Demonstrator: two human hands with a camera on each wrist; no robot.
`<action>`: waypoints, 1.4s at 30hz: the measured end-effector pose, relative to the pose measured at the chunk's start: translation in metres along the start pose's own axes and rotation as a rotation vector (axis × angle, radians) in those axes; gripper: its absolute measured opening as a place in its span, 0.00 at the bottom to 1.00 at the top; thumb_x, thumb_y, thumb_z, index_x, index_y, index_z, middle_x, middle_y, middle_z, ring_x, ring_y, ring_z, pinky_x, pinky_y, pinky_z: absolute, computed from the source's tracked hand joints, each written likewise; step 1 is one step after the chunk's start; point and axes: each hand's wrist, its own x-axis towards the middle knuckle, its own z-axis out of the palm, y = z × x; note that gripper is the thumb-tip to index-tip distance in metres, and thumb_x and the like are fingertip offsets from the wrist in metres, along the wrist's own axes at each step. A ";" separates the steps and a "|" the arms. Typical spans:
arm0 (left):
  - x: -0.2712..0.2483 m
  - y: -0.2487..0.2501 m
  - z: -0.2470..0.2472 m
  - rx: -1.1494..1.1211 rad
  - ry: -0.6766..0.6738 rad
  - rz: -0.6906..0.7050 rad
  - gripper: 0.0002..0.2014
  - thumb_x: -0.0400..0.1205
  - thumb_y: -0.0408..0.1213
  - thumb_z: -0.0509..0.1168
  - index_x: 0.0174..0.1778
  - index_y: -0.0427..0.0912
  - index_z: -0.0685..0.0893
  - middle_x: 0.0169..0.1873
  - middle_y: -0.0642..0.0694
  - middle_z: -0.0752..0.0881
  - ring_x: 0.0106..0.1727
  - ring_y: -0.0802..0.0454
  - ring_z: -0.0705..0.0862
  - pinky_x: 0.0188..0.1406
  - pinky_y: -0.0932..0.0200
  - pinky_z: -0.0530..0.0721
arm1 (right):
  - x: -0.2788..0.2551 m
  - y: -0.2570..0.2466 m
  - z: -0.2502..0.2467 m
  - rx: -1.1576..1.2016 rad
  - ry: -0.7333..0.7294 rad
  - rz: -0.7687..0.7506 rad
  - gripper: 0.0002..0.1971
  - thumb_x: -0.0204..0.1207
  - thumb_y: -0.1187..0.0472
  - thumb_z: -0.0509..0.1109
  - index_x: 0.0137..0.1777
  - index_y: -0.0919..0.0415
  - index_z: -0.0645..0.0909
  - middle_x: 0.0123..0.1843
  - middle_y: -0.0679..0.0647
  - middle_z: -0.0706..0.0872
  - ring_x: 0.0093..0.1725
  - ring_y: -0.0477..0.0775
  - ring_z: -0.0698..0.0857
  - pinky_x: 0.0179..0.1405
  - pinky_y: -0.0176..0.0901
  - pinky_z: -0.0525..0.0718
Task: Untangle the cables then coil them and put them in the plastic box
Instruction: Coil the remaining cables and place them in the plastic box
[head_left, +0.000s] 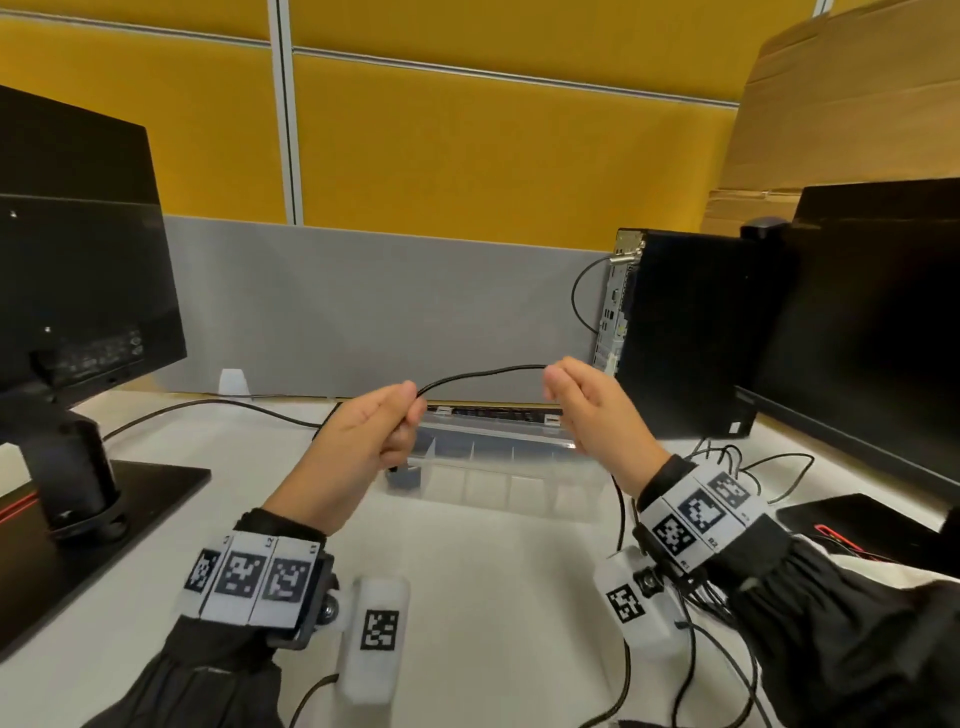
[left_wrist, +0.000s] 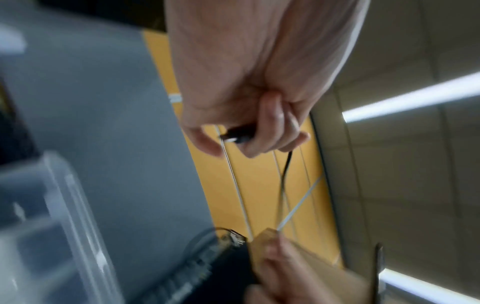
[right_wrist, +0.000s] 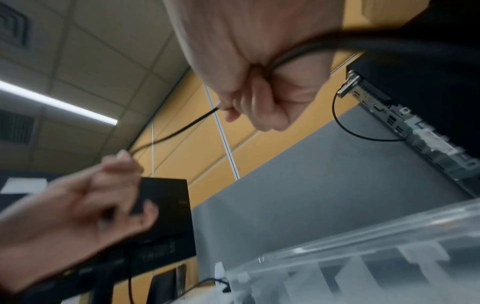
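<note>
A thin black cable (head_left: 483, 373) arcs between my two raised hands above the desk. My left hand (head_left: 387, 431) grips one end; the left wrist view shows its black plug (left_wrist: 240, 134) sticking out between thumb and curled fingers. My right hand (head_left: 563, 387) pinches the cable further along, and the rest runs through that fist (right_wrist: 259, 102) and hangs down past the wrist. Just beyond the hands stands the clear plastic box (head_left: 498, 467) with dividers, lid open. More tangled black cables (head_left: 727, 467) lie on the desk at the right.
A black monitor (head_left: 78, 270) on its stand fills the left. A desktop computer (head_left: 685, 332) and a second monitor (head_left: 872, 322) stand at the right. A grey and yellow partition (head_left: 389, 301) closes the back. A cable (head_left: 218, 405) trails across the white desk.
</note>
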 end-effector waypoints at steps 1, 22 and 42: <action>-0.001 0.002 0.004 -0.114 -0.022 -0.003 0.13 0.85 0.40 0.52 0.38 0.39 0.76 0.20 0.56 0.62 0.20 0.60 0.59 0.35 0.64 0.69 | 0.001 0.003 0.002 -0.043 0.010 -0.006 0.14 0.86 0.58 0.54 0.40 0.57 0.74 0.26 0.43 0.73 0.23 0.40 0.73 0.26 0.31 0.69; -0.003 0.003 0.021 -0.371 -0.117 -0.095 0.19 0.78 0.37 0.54 0.39 0.33 0.90 0.36 0.35 0.90 0.32 0.51 0.87 0.33 0.66 0.83 | 0.003 -0.021 0.024 -0.539 -0.212 -0.137 0.15 0.85 0.48 0.52 0.60 0.49 0.79 0.46 0.51 0.87 0.47 0.57 0.85 0.46 0.51 0.82; 0.005 -0.007 0.013 -0.530 0.126 0.000 0.22 0.82 0.36 0.53 0.32 0.36 0.90 0.31 0.41 0.89 0.31 0.56 0.87 0.36 0.68 0.84 | -0.007 -0.027 0.038 -0.264 -0.623 -0.022 0.17 0.87 0.54 0.51 0.54 0.57 0.81 0.36 0.44 0.76 0.35 0.39 0.74 0.37 0.33 0.72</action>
